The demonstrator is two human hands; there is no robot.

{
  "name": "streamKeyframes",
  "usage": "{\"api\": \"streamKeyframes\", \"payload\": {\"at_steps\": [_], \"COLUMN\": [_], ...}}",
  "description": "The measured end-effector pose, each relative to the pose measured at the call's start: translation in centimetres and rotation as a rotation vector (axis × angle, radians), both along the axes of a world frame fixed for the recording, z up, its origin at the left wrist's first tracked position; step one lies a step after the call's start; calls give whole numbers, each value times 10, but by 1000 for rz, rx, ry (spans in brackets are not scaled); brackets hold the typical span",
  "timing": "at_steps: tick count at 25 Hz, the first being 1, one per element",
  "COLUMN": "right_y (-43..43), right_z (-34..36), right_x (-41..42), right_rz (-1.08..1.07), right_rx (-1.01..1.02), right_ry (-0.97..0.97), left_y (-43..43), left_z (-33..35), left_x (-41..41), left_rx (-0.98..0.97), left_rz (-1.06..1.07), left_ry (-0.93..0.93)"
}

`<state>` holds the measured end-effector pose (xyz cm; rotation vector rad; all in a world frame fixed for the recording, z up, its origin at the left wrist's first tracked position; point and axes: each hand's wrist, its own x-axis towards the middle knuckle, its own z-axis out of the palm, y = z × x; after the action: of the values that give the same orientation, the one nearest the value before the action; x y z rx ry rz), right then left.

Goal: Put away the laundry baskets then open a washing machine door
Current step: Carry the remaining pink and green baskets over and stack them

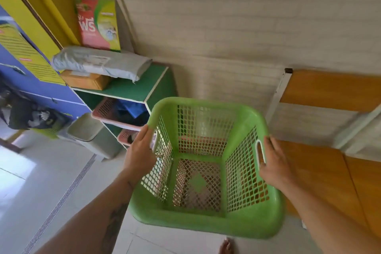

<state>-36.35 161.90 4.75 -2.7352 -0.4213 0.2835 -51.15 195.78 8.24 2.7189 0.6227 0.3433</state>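
Head view: white brick wall behind, pale tiled floor [37,181] below, green shelf unit [132,86] at left holding pink baskets. Risk: green perforated plastic laundry basket [208,171] may tilt or slip, since grip is only at side rims. Basket in air between both hands; left hand [140,150] closed on left rim, right hand [274,163] closed at right handle slot.

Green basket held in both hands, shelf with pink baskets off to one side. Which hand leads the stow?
Left, probably. The left hand grips the green basket on the side facing the green shelf unit with its pink baskets. The right hand is on the far side, by the wooden table.
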Motion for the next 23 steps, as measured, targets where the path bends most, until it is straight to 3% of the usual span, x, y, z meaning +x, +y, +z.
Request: {"api": "streamKeyframes", "payload": {"at_steps": [14,18,23], "right_y": [58,60,62], "right_z": [-179,-201,-172], "right_x": [-1,-4,0], "right_rz": [-177,-181,-152], "right_rx": [-173,-230,-254], "right_ry": [273,313,414], "left_y": [63,63,68], "left_z": [-214,-236,-206], "left_x": [35,37,51], "left_rx": [-242,-215,-226], "left_rz": [3,-24,-102], "left_ry": [415,419,670]}}
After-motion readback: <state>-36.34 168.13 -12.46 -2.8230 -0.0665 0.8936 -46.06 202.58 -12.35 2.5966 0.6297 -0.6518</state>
